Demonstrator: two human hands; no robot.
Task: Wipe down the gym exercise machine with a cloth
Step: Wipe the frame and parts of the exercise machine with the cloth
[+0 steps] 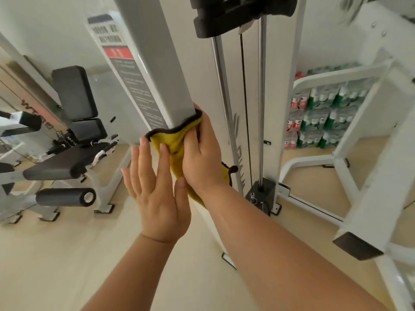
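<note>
Straight ahead, a grey square post (161, 75) of the gym machine rises at a slant through the middle of the view. My right grip (202, 153) is wrapped around the post, holding a yellow cloth (170, 140) with a dark hem tight against the metal. The rest of the cloth hangs down behind my wrist. My left grip (155, 194) is flat and open, fingers straight, holding nothing. Its fingertips lie against the lower part of the cloth, and its thumb rests beside my right wrist. A printed label (132, 81) runs down the left face of the post. Just right of the post, two shiny rods (261, 108) and a thin black cable (244, 108) run down to the floor (56, 265). A black padded bench (74, 93) stands to the left, and packs of bottles (325, 113) are stacked at the far right.
</note>
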